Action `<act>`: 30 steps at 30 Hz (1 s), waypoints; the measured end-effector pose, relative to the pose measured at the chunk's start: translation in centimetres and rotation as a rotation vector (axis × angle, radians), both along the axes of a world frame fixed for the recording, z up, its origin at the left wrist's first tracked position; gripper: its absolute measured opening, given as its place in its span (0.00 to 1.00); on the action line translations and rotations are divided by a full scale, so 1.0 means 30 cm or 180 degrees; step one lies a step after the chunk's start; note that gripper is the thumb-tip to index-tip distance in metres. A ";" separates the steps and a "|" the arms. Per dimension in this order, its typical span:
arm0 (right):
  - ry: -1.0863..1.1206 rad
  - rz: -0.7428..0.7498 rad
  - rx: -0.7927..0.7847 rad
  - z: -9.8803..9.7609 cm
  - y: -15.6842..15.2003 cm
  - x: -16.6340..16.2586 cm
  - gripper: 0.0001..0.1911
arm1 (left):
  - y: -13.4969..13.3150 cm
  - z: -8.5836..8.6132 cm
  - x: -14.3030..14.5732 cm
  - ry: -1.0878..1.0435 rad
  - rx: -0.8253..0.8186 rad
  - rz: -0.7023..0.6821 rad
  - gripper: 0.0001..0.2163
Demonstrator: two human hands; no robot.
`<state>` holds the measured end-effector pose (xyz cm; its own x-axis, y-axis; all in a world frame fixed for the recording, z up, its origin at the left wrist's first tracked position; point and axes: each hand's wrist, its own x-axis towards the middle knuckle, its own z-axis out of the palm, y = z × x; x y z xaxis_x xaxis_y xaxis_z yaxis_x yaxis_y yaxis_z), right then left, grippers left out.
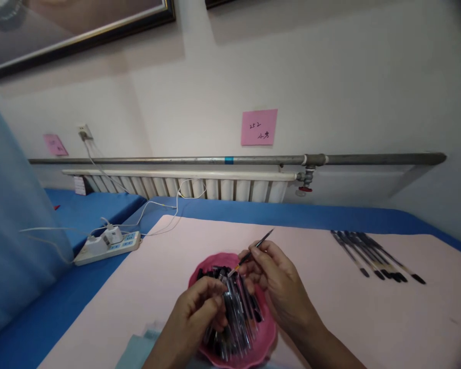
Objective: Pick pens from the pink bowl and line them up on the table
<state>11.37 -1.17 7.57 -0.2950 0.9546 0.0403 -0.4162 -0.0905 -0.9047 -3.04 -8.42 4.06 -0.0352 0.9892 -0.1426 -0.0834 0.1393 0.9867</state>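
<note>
My right hand (pixel 272 277) is closed in a pinch on a thin brush (pixel 255 249), dark along most of its length with an orange part near its lower end. The brush tilts, one pointed dark end up to the right and a pale end over a pink bowl (pixel 269 344). My left hand (pixel 200 312) hangs over the bowl's left side, fingers curled and thumb close to them; whether anything sits between them is hidden. Many slim brushes (pixel 236 318) with dark and clear parts fill the bowl, lying in a loose heap.
Several dark-headed brushes (pixel 372 253) lie in a row on the pale pink sheet (pixel 311 287) at right. A power strip (pixel 107 248) with white plugs and cables is at left. Light-blue cloth (pixel 138 348) lies by my left wrist. Behind the table are a radiator (pixel 211 188) and pipe (pixel 176 160).
</note>
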 end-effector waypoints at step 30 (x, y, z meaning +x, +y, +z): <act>-0.1474 0.0301 0.0808 -0.032 -0.009 -0.002 0.05 | 0.012 0.062 -0.070 -0.1218 0.0248 0.1217 0.12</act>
